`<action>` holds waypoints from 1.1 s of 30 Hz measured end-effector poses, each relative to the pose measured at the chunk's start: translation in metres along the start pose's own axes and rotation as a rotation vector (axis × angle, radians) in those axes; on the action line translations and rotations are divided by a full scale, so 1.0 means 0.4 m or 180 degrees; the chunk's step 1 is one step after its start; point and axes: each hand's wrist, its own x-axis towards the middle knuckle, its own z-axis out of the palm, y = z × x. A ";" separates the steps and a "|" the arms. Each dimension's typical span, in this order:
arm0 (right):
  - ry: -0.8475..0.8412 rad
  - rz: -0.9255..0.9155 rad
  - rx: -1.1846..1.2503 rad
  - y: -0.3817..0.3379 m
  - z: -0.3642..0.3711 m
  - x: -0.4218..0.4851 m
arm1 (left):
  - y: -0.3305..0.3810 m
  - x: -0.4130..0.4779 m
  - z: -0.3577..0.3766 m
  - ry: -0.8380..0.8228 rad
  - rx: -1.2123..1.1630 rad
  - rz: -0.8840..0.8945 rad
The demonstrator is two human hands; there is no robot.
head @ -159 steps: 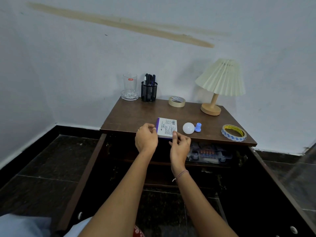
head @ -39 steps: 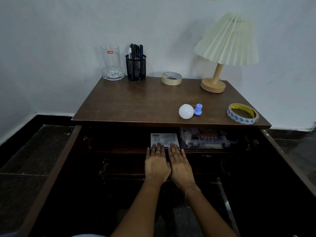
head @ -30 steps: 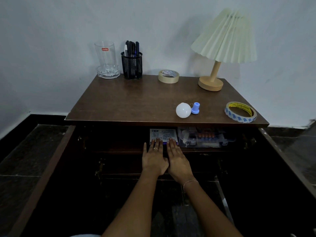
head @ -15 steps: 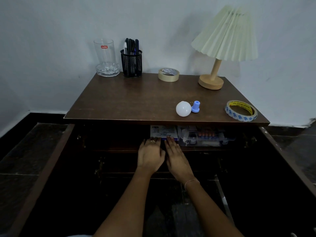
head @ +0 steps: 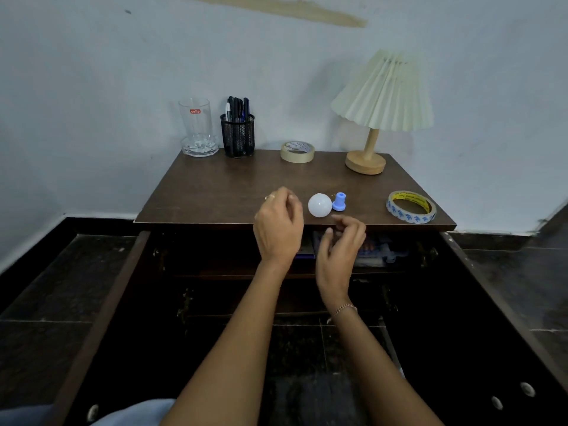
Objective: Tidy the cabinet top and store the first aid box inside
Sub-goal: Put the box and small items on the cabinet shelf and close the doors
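Nearest, two bare forearms reach up from the bottom edge between the cabinet's two doors, the left door (head: pixel 101 318) and the right door (head: pixel 507 318), both swung wide open. The right wrist wears a thin bracelet (head: pixel 344 309). The right hand (head: pixel 339 250) hangs below and just right of the bulb (head: pixel 320 205), in front of the dark shelf opening, its fingers loosely curled around nothing. The left hand (head: pixel 278 229) is raised over the front edge of the cabinet top (head: pixel 230 192), just left of the bulb and not touching it, fingers also loosely curled and holding nothing, with a ring (head: pixel 270 196) on one finger. Under the bulb, inside the cabinet, the box (head: pixel 305 257) lies on the shelf (head: pixel 230 273), mostly hidden behind the hands so that only a purple edge shows. A clear case (head: pixel 384 252) sits on the same shelf below and right of the bulb, blurred. The bulb itself lies near the front edge, with a small blue cap (head: pixel 339 202) touching its right side. Well right of the bulb lies a blue-printed tape roll (head: pixel 411 206). Behind the bulb, by the wall (head: pixel 123 72), lies a beige tape roll (head: pixel 297 152). Back right of the bulb stands a pleated lamp (head: pixel 382 96). Back left stand a mesh pen holder (head: pixel 237 135) and, beyond it, a glass (head: pixel 196 124).
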 end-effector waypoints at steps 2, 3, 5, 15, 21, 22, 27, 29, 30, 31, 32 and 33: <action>0.0134 0.0091 0.0106 -0.014 -0.001 0.033 | 0.046 0.025 0.006 0.0066 -0.0329 -0.0162; 0.0161 0.0188 0.0191 -0.018 0.000 0.048 | 0.065 0.038 0.011 0.0031 -0.0527 -0.0315; 0.0092 0.0444 0.0308 -0.026 0.001 0.074 | 0.084 0.057 0.021 -0.0300 -0.0837 -0.0743; -0.0349 0.0800 -0.0041 -0.024 0.004 0.097 | 0.042 0.041 0.058 -0.1325 -0.1051 -0.1515; -0.0355 0.0809 0.0137 -0.038 0.007 0.084 | 0.018 0.041 0.039 -0.1151 -0.1527 -0.1771; -0.0345 0.0809 0.0192 -0.044 0.005 0.082 | 0.013 0.042 0.032 -0.1142 -0.1673 -0.1829; -0.0352 0.0906 0.0589 -0.081 -0.004 0.063 | 0.004 0.041 -0.035 -0.1244 -0.2176 -0.1775; -0.0394 0.0970 0.0823 -0.101 -0.011 0.048 | -0.003 0.034 -0.072 -0.1319 -0.2325 -0.1739; -0.0413 0.0990 0.0947 -0.110 -0.015 0.039 | -0.010 0.031 -0.090 -0.1348 -0.2382 -0.1735; -0.0436 0.0996 0.1059 -0.119 -0.020 0.029 | -0.016 0.028 -0.110 -0.1380 -0.2428 -0.1726; -0.0479 0.0993 0.1144 -0.127 -0.025 0.018 | -0.023 0.024 -0.130 -0.1423 -0.2467 -0.1717; -0.0535 0.0989 0.1205 -0.133 -0.030 0.007 | -0.030 0.022 -0.148 -0.1477 -0.2494 -0.1715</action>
